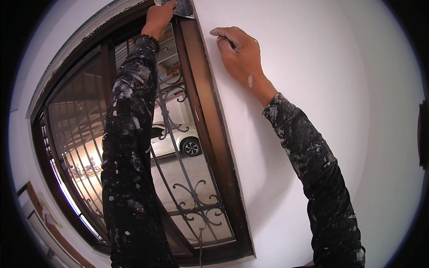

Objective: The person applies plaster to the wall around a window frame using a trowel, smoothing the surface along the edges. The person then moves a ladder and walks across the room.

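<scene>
My left hand (160,20) is raised at the top edge of the view, by the upper corner of a dark window frame (203,89). Its fingers grip a flat, shiny metal plate (184,9), cut off by the picture's top, so its full shape is hidden. My right hand (240,51) is held up in front of the white wall (286,58), just right of the frame. Its fingers are curled with the index finger pointing left, and whether anything small sits in them is hidden. White smears mark this hand and both black sleeves.
The window has dark bars and scrolled ironwork (194,203). Behind it stand a white car (174,143) and, further left, motorbikes (87,169). A thin cord (200,243) hangs at the sill. Wooden-edged boards (49,219) are at lower left, a dark object (422,134) at the right edge.
</scene>
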`<state>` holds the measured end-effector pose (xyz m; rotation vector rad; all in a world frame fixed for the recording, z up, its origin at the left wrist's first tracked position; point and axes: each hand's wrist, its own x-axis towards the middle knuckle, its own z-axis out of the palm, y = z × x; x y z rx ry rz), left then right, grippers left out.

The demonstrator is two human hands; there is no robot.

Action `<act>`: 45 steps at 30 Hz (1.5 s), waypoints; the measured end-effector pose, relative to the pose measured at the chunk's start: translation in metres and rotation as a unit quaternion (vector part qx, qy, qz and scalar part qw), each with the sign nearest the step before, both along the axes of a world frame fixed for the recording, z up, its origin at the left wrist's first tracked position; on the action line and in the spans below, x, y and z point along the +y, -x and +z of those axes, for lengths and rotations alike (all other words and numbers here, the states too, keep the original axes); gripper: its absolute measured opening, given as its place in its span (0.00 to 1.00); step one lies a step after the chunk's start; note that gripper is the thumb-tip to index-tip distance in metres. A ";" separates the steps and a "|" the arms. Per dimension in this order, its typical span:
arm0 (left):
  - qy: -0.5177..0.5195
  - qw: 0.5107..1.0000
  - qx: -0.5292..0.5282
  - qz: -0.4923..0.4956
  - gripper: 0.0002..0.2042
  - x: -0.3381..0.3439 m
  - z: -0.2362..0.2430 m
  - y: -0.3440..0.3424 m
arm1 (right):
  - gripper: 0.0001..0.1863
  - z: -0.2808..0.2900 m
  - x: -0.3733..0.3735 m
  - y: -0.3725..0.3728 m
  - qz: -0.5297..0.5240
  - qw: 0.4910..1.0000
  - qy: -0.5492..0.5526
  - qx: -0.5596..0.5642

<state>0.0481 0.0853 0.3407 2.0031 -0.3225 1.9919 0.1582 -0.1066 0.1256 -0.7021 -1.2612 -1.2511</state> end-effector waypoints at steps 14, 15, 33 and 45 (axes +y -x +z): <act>-0.001 0.997 0.056 0.052 0.24 -0.029 -0.027 0.018 | 0.12 -0.003 0.001 -0.002 0.002 1.000 0.009 0.017; -0.015 0.998 0.048 0.045 0.25 -0.027 -0.032 0.020 | 0.12 -0.003 0.000 -0.001 0.009 1.000 0.012 0.018; 0.008 0.998 0.012 0.055 0.27 -0.041 -0.019 0.030 | 0.12 -0.004 -0.006 -0.004 0.025 0.999 0.022 0.007; -0.039 0.996 0.070 0.030 0.23 -0.026 -0.011 0.034 | 0.11 -0.003 -0.004 -0.010 0.001 1.000 0.016 -0.015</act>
